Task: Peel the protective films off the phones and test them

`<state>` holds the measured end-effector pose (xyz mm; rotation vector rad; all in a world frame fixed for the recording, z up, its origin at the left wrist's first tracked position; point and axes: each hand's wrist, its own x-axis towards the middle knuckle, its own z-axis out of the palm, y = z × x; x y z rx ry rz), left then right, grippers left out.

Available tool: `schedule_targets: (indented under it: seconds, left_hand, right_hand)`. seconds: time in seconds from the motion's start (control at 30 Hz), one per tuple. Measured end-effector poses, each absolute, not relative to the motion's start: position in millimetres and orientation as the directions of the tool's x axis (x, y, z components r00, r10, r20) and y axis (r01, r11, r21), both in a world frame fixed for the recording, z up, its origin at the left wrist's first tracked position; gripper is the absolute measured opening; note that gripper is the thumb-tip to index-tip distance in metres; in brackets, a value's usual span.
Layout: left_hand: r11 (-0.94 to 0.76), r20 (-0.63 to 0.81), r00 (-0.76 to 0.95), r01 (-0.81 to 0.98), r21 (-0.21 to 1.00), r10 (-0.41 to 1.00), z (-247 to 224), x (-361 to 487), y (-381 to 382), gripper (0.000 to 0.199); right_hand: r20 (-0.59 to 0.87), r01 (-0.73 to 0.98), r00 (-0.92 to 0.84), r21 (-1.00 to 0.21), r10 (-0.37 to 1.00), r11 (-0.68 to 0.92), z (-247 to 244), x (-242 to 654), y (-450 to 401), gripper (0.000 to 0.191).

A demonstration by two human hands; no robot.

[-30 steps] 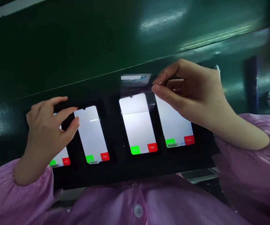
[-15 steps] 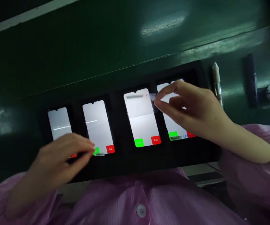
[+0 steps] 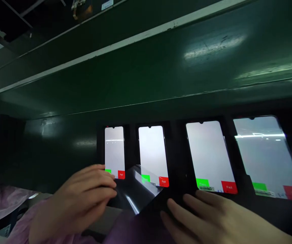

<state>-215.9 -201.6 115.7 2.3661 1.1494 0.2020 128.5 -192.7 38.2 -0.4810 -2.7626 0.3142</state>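
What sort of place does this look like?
Probably a phone-testing workstation: four rectangular, lit white-screened phones lie in a row, showing red rectangles, some legibly marked "Fail"; beyond them stretches a glossy green surface.

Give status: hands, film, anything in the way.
Left hand at edge of clear film, grip unclear. Right hand open, nothing seen in it. Film overlapping lower end of second-from-left phone; contact unclear.
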Motion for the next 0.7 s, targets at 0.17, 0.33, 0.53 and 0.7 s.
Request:
schedule_targets:
  seconds: [0.17, 0.33, 0.53, 0.7]
  left_hand:
    - [-0.555, 0.064, 0.621, 0.645, 0.525, 0.781, 101, -230, -158, 0.022]
    - [-0.577, 0.11, 0.645, 0.578, 0.577, 0.756, 84, -226, -131, 0.024]
    - [-0.601, 0.168, 0.652, 0.527, 0.6, 0.739, 75, -226, -131, 0.028]
    - [-0.602, 0.17, 0.645, 0.539, 0.589, 0.745, 72, -229, -133, 0.03]
  right_hand:
    - [0.274, 0.29, -0.908, -0.134, 0.316, 0.948, 43, 105, -178, 0.024]
    - [0.286, 0.27, -0.91, -0.139, 0.3, 0.953, 44, 107, -168, 0.021]
    - [0.328, 0.236, -0.898, -0.2, 0.291, 0.951, 37, 108, -165, 0.02]
    - [0.328, 0.228, -0.896, -0.238, 0.299, 0.944, 32, 111, -165, 0.022]
